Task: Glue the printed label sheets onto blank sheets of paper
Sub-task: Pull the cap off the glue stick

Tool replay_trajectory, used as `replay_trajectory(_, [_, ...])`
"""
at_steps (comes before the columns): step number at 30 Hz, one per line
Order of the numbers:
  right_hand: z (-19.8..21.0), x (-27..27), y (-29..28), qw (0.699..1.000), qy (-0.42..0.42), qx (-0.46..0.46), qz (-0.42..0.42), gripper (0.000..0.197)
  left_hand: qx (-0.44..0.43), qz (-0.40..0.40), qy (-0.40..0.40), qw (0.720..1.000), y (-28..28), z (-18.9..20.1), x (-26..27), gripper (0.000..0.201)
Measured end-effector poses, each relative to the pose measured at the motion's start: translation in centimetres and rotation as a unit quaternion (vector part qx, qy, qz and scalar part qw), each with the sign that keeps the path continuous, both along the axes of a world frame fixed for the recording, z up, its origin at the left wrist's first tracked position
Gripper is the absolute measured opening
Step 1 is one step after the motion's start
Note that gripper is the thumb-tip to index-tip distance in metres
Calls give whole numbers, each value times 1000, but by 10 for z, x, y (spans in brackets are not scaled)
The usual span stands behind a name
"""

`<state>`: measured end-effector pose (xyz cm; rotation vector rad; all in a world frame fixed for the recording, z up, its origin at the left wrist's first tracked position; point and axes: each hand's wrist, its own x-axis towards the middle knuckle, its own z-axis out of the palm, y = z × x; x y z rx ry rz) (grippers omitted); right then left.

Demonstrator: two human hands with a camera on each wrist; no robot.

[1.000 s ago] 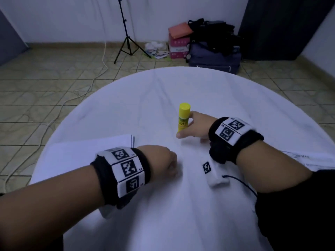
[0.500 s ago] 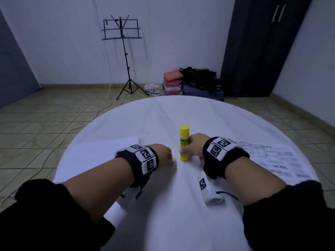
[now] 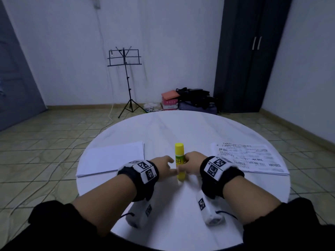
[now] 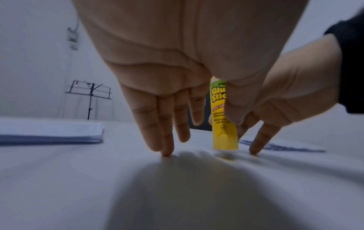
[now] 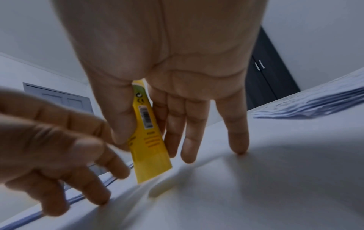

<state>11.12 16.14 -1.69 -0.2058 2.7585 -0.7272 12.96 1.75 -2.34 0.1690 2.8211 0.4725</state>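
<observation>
Task at outset, nothing glued. Right hand [image 3: 193, 163] fingers pinch the capped glue stick [image 3: 179, 160] upright mid-counter [image 3: 181, 127]; left hand [image 3: 164, 167] relaxed, empty. Blank sheets [image 3: 112, 158] left, label sheets [image 3: 253, 158] right, untouched.

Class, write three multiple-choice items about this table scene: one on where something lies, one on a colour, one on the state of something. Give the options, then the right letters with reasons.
1. Where does the blank paper stack lie on the table?
A. To the left of the glue stick
B. To its right
C. Under it

2. What colour is the glue stick's cap?
A. Red
B. Yellow
C. White

3. How is the glue stick right now?
A. Lying flat, untouched
B. Open, cap off
C. Upright, capped, pinched by the right hand

Answers:
1 A: the head view shows the blank stack left, the printed sheets right.
2 B: the cap is yellow like the body.
3 C: the right thumb and fingers pinch it; the left hand is beside it.
</observation>
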Motion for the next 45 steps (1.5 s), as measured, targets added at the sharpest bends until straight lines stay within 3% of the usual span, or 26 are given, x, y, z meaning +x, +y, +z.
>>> replay_trajectory(3, [5,6,1,1000,6,-28,9,18,129,16,-33,991,5,7,0,53])
replay_trajectory(5, [9,7,3,999,0,-48,16,16,238,34,-47,969,9,11,-2,44])
replay_trajectory(8, [12,7,2,997,-18,-71,27,24,309,50,-25,949,9,15,-6,21])
replay_trajectory(10, [16,4,2,997,-24,-73,20,28,318,60,5,946,6,14,-11,17])
replay_trajectory(13, [26,-10,9,999,-25,-45,0,63,306,75,35,949,0,12,-18,22])
replay_trajectory(15, [33,-20,13,994,-9,-110,-13,77,302,79,36,949,-2,12,-21,26])
replay_trajectory(19, [43,-29,5,959,-28,-281,-13,60,371,95,8,924,-4,9,-29,20])
replay_trajectory(21, [43,-34,0,958,-10,-285,-13,51,398,106,-3,911,-4,6,-33,11])
replay_trajectory(27, [31,-45,-6,962,29,-269,-35,17,452,127,-25,882,-4,6,-39,13])
replay_trajectory(30, [27,-47,-7,962,39,-264,-54,34,464,131,-45,875,-6,3,-43,8])
replay_trajectory(33, [29,-49,-5,949,-18,-313,-34,49,451,138,-52,880,-10,-2,-48,10])
replay_trajectory(39, [29,-55,-5,957,-17,-288,-33,46,453,143,-65,878,-8,-8,-54,13])
replay_trajectory(43, [27,-58,-6,962,-26,-269,-50,60,461,142,-63,874,-7,-9,-55,12])
replay_trajectory(45, [26,-61,-6,963,-37,-261,-48,53,465,147,-64,871,-7,-9,-56,13])
